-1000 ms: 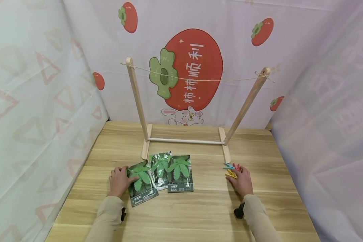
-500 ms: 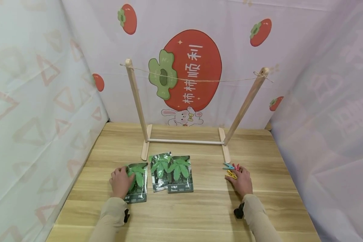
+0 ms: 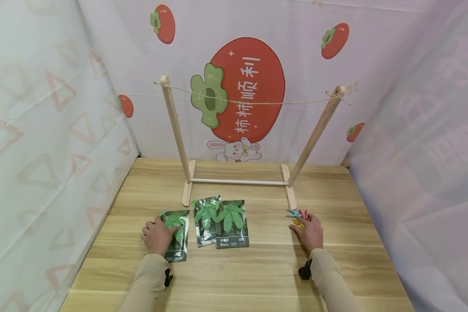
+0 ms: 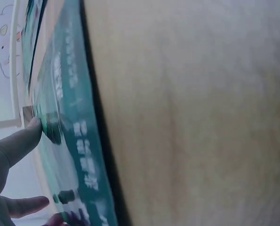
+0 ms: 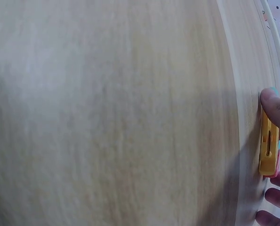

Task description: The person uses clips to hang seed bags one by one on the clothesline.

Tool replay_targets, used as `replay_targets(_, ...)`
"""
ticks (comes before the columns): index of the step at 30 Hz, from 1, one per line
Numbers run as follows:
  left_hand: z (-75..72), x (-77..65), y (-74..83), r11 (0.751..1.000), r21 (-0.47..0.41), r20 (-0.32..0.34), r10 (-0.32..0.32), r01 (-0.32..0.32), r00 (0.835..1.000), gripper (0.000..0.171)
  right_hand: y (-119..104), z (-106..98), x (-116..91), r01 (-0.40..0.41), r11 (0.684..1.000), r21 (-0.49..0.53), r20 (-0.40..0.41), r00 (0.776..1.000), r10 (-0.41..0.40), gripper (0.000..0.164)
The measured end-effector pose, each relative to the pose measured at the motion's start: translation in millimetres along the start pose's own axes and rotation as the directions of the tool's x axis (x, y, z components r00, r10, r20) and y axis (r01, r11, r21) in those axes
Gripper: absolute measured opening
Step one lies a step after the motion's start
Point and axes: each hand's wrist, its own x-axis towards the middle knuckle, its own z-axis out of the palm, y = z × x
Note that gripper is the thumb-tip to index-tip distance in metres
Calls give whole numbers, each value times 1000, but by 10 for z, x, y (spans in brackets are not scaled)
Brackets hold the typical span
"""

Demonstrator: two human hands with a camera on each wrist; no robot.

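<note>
My left hand [image 3: 157, 236] lies over the left side of a glossy green seed packet [image 3: 181, 242] with a leaf picture. Its thumb [image 4: 24, 140] extends across the packet's face, while the other fingers stay near its left edge. Two similar packets, one [image 3: 205, 219] partly under the other [image 3: 232, 227], lie just to the right. At the table's right, my right hand [image 3: 312, 234] holds small plastic clothespins between thumb and fingers: a yellow clothespin [image 5: 268, 148], a blue clothespin [image 3: 294, 212] and a pink clothespin [image 3: 304, 214]. Part of the clothespins is hidden by the hand.
Behind the packets stands a wooden frame with a left post [image 3: 175, 125], a right post [image 3: 316, 132] and a white bottom bar [image 3: 238, 182]. A thin string [image 3: 253, 103] is strung between the post tops. Printed cloth [image 3: 308, 26] hangs around the wooden table [image 3: 238, 281].
The left packet has turned from a slant to nearly straight and moved left, apart from the other two, with my left hand on it. My right hand has hardly moved.
</note>
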Motion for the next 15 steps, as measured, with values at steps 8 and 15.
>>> replay_targets(8, -62, 103, -111, 972, -234, 4, -25, 26, 1000, 66, 22, 22, -41, 23, 998, 56, -43, 999, -21, 47)
replay_targets(15, -143, 180, -232, 951, -306, -2, -29, 27, 1000, 48, 47, 23, -62, 47, 993, 105, -88, 995, -38, 42)
